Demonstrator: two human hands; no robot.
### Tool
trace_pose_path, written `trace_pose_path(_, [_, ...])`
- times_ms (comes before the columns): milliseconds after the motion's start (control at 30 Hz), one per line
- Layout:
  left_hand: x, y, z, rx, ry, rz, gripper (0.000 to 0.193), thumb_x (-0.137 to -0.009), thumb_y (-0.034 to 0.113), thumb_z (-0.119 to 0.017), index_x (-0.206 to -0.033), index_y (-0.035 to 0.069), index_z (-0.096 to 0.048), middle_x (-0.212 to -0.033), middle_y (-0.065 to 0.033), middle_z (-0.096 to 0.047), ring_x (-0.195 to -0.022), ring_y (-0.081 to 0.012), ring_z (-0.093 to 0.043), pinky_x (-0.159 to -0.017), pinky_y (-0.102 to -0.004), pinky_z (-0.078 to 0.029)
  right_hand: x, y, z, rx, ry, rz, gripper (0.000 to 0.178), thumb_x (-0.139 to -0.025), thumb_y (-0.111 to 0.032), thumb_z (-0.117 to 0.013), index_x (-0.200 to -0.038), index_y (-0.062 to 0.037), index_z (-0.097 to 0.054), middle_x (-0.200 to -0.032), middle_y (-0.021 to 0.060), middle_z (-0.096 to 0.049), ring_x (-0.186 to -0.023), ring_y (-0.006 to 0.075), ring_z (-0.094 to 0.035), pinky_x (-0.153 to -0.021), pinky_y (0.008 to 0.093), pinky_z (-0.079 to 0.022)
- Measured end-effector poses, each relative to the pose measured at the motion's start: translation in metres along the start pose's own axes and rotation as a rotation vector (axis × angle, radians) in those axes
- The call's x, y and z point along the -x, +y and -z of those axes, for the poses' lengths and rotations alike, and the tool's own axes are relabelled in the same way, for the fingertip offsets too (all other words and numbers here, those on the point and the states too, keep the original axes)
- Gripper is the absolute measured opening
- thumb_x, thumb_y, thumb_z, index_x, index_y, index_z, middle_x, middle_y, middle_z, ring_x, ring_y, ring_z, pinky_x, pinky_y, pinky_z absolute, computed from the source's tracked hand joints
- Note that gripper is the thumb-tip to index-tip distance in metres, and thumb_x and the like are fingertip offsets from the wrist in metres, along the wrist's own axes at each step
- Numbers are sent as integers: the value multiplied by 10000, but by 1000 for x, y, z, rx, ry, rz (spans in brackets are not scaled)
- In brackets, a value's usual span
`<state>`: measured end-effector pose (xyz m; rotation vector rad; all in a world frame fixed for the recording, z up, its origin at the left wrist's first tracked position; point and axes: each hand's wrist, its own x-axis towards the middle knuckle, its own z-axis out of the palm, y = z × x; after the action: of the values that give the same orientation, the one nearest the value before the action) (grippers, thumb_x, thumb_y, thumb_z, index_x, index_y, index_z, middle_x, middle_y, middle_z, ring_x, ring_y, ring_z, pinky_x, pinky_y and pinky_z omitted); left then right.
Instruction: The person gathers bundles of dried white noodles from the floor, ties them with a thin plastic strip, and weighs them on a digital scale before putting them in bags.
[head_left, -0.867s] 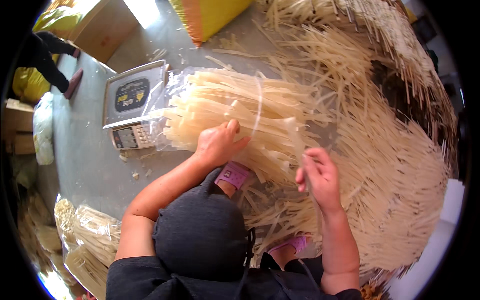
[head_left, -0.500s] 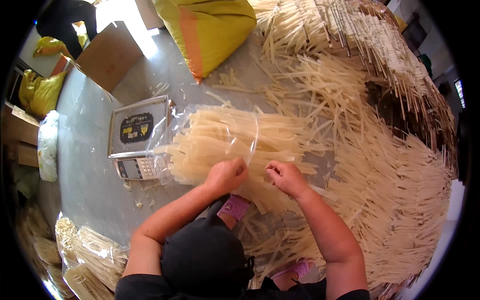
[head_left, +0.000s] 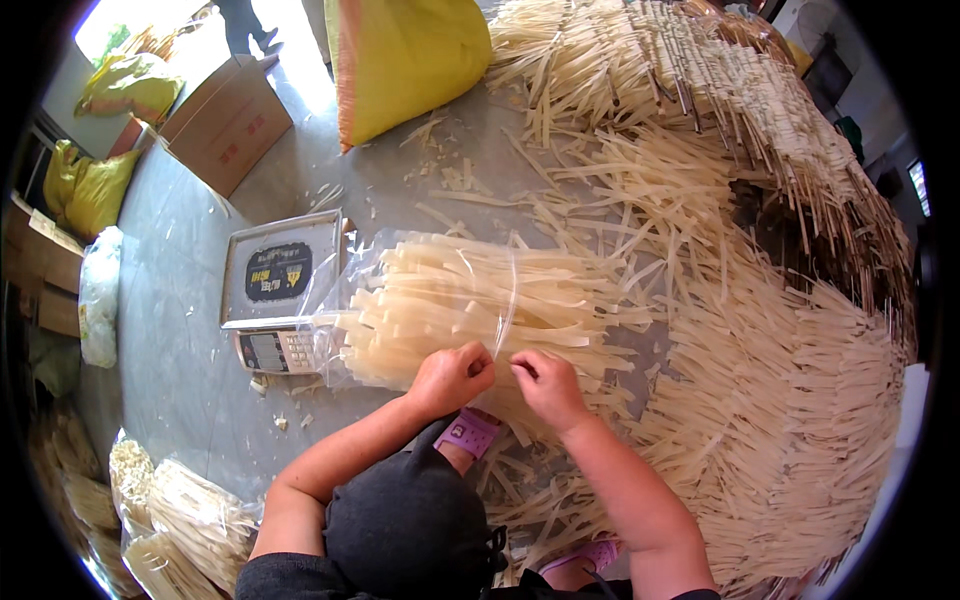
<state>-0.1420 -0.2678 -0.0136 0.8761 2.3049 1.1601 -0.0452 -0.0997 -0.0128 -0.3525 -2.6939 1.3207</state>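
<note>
Grey concrete floor (head_left: 190, 330), pale strip piles all around. Right hand (head_left: 548, 386) has been brought in from the loose pile to meet left hand (head_left: 450, 378); both sets of fingers pinched on the bagged strip bundle (head_left: 470, 305) beside the scale (head_left: 280, 285). Bundle now being gathered closed.

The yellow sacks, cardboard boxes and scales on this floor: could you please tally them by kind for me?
Large yellow sack: 1
Small yellow sacks: 2
Open cardboard box: 1
Weighing scale: 1
Total: 5
</note>
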Motion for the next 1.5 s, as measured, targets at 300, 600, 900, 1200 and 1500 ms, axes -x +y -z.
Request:
trace_pose_path(300, [66, -79, -14, 268, -715, 445, 295, -851, 266, -640, -1087, 89, -663, -903, -130, -692, -884, -231, -657, -838, -353, -500, -7, -25, -33, -118, 128, -99, 230, -711, -131, -746, -908, -31, -680, -863, 104, -621, -757, 223, -615, -680, 345, -494])
trace_pose_path(600, [57, -125, -76, 1623, -310, 643, 248, -904, 185, -612, -1106, 43, -630, -1096, -82, -626, -932, -175, -611, -790, -315, -513, -30, -24, -39, -879, -56, -601, 63, -869, -101, -631, -826, -67, -601, -715, -19, -563, -585, 62, -492, -536, 191, -379])
trace_pose_path(900, [85, -118, -62, 1045, -520, 239, 320, -896, 250, -590, -1122, 29, -643, -1034, -143, -675, -877, -212, -653, -742, -363, -529, 57, -50, 48, -1161, 93, -606, 61, -858, -73, -553, -883, -70, -497, -837, 50, -509, -636, 73, -449, -535, 187, -357])
trace_pose_path(1200, [59, -139, 57, -422, 121, 502, 227, -850, 253, -593, -994, 93, -663, -970, -124, -663, -900, -331, -631, -773, -420, -519, 153, -28, 73, -1172, 401, -695, 77, -829, -85, -574, -860, -59, -508, -823, 77, -543, -642, 130, -496, -553, 241, -403])
trace_pose_path(1500, [39, -244, 106, -858, 246, 237, 508, -929, 160, -467, -1414, 44, -368, -1493, -122, -343, -1388, -266, -312, -1142, -400, -256, 162, -21, 71, -1221, 433, -732, 63, -829, -79, -573, -837, -59, -513, -786, 80, -568, -625, 143, -512, -554, 252, -410])
